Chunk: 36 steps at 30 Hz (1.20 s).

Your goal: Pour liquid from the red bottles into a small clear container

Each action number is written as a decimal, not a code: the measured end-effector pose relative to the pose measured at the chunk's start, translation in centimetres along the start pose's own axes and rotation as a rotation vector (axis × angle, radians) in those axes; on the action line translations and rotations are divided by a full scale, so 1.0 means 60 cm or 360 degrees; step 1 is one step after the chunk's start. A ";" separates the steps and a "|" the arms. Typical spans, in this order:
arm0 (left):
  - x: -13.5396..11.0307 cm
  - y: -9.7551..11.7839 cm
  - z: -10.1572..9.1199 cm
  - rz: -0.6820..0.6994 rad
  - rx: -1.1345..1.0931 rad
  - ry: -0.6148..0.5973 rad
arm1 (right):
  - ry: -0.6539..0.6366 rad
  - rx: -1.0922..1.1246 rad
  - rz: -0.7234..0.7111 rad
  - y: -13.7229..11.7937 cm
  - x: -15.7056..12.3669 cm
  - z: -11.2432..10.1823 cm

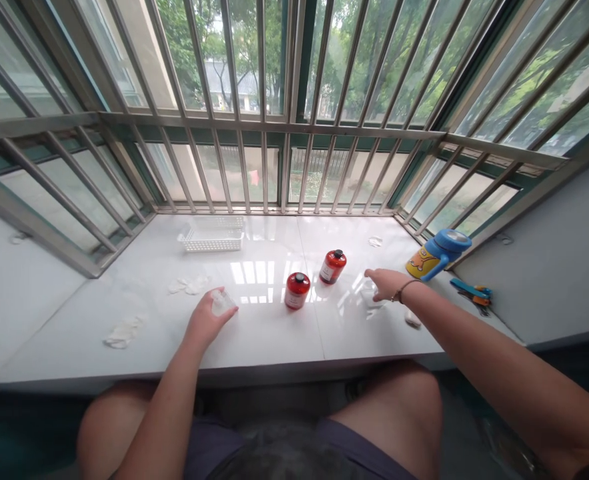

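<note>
My left hand (pixel 208 317) is closed round a small clear plastic container (pixel 223 302) at the left of the white sill. Out to the right, my right hand (pixel 388 284) has its fingers round another clear container (pixel 370 295), which is partly hidden and hard to make out. Between my hands stand two red bottles with black caps, a nearer bottle (pixel 297 291) and a farther bottle (pixel 333 267). Crumpled white pieces (pixel 189 286) lie just left of my left hand. Beside my right wrist is a small pale object (pixel 413 319), partly covered by the forearm.
A white perforated basket (pixel 212 236) sits at the back left. More white pieces (pixel 124 332) lie front left, and a small one (pixel 375 241) back right. A blue-and-yellow mug (pixel 439 253) and a blue-orange tool (pixel 471 293) are at the right. Metal bars (pixel 274 125) enclose the sill.
</note>
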<state>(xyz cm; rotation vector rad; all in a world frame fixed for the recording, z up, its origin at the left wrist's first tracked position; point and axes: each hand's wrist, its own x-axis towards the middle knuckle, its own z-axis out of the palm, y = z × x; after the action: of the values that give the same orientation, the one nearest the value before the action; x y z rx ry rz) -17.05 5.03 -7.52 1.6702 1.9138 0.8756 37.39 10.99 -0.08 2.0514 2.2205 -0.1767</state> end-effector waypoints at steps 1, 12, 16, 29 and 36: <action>-0.003 0.003 0.000 0.0004 -0.0004 -0.0014 | 0.0026 -0.0008 0.0009 -0.001 0.001 -0.004; -0.034 0.029 0.049 0.0310 -0.0215 -0.0173 | 0.0674 0.0920 -0.0563 -0.212 -0.054 -0.010; -0.037 0.042 0.081 0.0466 -0.0292 -0.0226 | 0.0672 0.1707 -0.0467 -0.324 -0.029 0.044; -0.041 0.047 0.092 0.0521 -0.0375 -0.0228 | 0.0569 0.2513 -0.0521 -0.408 -0.087 0.147; -0.043 0.049 0.095 0.0498 -0.0400 -0.0215 | 0.0545 0.2433 -0.0632 -0.399 -0.085 0.141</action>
<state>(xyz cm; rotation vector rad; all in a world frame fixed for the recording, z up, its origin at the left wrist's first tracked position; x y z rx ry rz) -10.61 3.66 -9.56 1.8457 1.4110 1.0429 13.98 2.75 -7.42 1.9740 3.0499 -2.2941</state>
